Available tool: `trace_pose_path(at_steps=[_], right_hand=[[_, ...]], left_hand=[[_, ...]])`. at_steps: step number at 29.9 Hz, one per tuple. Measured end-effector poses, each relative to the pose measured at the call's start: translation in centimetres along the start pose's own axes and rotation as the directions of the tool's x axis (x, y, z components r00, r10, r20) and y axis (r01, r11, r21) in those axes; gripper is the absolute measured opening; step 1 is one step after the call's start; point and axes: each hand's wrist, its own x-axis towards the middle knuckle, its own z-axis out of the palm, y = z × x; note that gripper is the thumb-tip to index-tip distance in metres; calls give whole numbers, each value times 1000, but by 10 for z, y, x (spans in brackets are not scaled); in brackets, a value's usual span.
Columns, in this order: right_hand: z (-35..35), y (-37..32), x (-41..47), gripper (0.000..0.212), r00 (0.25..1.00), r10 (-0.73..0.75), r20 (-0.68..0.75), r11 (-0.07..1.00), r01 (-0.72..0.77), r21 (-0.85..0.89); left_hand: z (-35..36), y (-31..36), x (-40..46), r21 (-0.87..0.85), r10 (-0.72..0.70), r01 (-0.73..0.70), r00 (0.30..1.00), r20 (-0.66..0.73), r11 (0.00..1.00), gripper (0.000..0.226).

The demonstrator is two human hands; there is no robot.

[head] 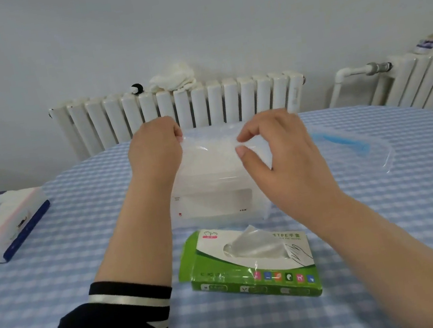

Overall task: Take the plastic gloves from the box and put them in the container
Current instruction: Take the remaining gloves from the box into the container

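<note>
A green and white glove box (251, 265) lies on the checked tablecloth near me, with a clear plastic glove sticking out of its top opening. Behind it stands a white translucent container (216, 201), open at the top. Above the container I hold a clear plastic glove (208, 148) stretched between both hands. My left hand (155, 148) pinches its left edge. My right hand (272, 146) pinches its right edge between thumb and fingers.
The container's clear lid with a blue seal (350, 147) lies to the right. A white and blue pack (2, 225) sits at the table's left edge. White radiators (180, 109) stand behind the table against the wall.
</note>
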Motion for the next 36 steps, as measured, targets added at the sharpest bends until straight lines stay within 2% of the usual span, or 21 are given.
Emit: trace_pose_path(at_steps=[2,4,6,8,10,12,13,15,17,19,20,21,23,25,27,31,33,36], right_hand=[[5,-1,-19,12,994,-35,106,999,35,-2],[10,1,-32,13,983,-54,176,998,61,-32],[9,4,-35,12,981,-54,187,996,65,-54],[1,2,-31,6,987,-5,159,999,11,-38],[-10,-2,-23,6,979,80,185,996,-84,13],[-19,-4,-18,10,929,148,340,985,-169,33],[-23,-4,-16,13,878,166,448,983,-181,-10],[-26,-3,-17,19,739,193,645,981,-140,-134],[-22,-2,-19,29,640,210,739,976,-87,-201],[-15,-1,-22,38,602,194,774,976,-44,-211],[-12,1,-24,39,597,180,782,979,-28,-204],[-10,2,-25,37,599,164,784,981,-17,-193],[-7,6,-26,27,616,135,776,985,1,-173],[-6,9,-26,18,633,126,764,985,11,-171],[-5,10,-25,12,638,138,757,984,0,-180],[-6,12,-24,15,667,150,730,972,36,-233],[-5,14,-25,14,682,140,718,963,74,-258],[-3,18,-26,13,690,133,711,963,80,-257]], left_hand=[[-4,0,-2,110,15,-18,1000,28,994,13],[-14,4,-7,255,87,-75,996,-35,964,26],[-28,13,-15,268,153,-132,986,-62,954,32],[-40,24,-21,168,146,-168,980,138,971,38],[-43,36,-26,61,99,-139,897,431,988,52],[-39,41,-33,21,49,-77,793,608,997,66],[-34,40,-34,44,35,-80,778,627,996,71],[-28,37,-36,77,78,-144,829,554,987,71],[-29,39,-41,-22,238,-244,915,326,970,61],[-33,46,-53,-215,388,-376,922,13,901,46],[-36,51,-60,-299,415,-416,907,-69,859,40],[-37,54,-65,-373,427,-418,902,-62,828,36],[-41,59,-73,-445,432,-329,890,150,833,36],[-44,59,-77,-399,394,-217,806,442,891,38],[-44,56,-78,-282,344,-209,712,613,936,38],[-35,46,-84,-19,216,-325,585,782,946,55],[-24,41,-90,43,160,-360,515,842,932,62],[-6,34,-98,67,186,-438,509,840,897,36]])
